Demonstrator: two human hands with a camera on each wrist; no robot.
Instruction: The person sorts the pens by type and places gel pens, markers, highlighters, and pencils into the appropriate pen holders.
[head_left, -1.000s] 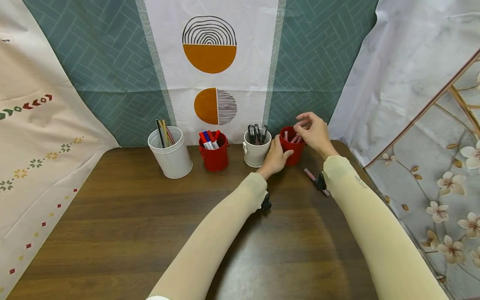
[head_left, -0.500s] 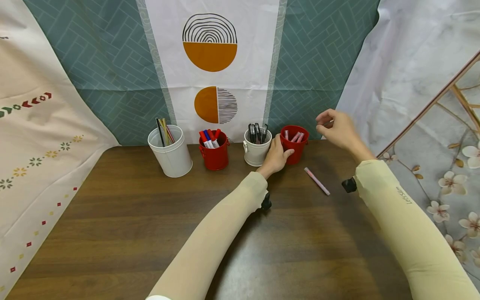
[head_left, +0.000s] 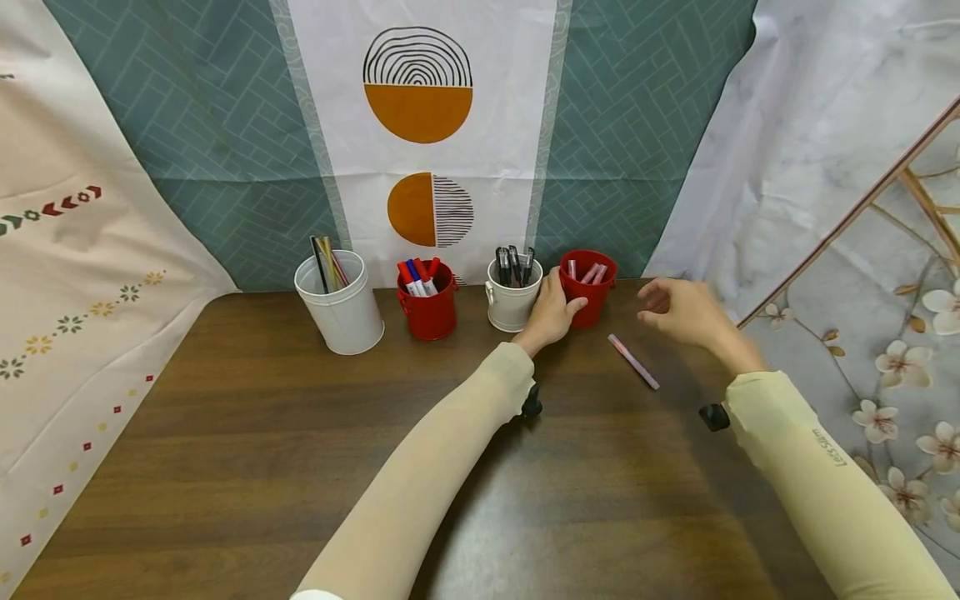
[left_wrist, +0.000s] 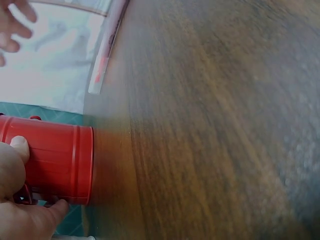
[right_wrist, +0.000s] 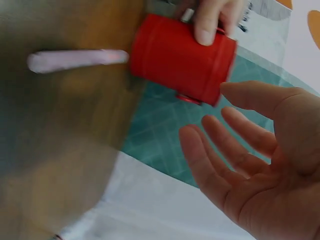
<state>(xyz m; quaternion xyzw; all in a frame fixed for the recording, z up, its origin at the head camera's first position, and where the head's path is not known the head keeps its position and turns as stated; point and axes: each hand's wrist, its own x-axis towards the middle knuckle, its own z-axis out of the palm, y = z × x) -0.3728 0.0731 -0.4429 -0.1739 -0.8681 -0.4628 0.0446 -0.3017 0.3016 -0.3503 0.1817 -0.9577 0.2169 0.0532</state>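
My left hand holds the right-hand red bucket by its left side, thumb on the front and fingers by the neighbouring white bucket. Several pink pens lean inside that red bucket. On the table in front of it lies one more pink pen, set diagonally, its clear end toward the bucket. My right hand hovers to the right of the bucket and beyond the loose pen. In the right wrist view its fingers are loosely bent with nothing between them, apart from the red bucket.
Beside the left hand stands a small white bucket of black pens. Further left are a red bucket of red and blue markers and a tall white bucket with thin sticks. Cloth hangs behind the wooden table and along both sides.
My right hand has moved from over the red bucket's mouth out to the right, then down toward the table. The left hand keeps its hold on the bucket.
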